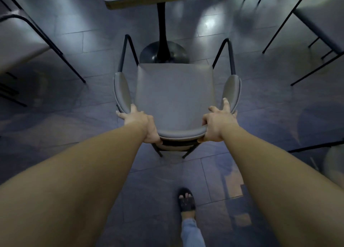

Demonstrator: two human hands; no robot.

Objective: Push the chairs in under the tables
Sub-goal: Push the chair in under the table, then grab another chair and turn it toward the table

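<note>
Both hands grip the grey armchair [173,97] by its curved backrest.
Left hand [141,123] and right hand [217,123] curl round the rim. The chair's front points straight away toward the pedestal table [167,4], its seat edge near the black base [163,55].

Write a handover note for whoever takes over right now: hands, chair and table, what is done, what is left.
Left hand: grips the left end of the chair's curved backrest.
Right hand: grips the right end.
Chair: faces the pedestal table, seat front near its round base, and the seat looks not yet under the tabletop.
Done: chair held and lined up.
Left: push it in, then check the neighbouring chairs on the left and right.
</note>
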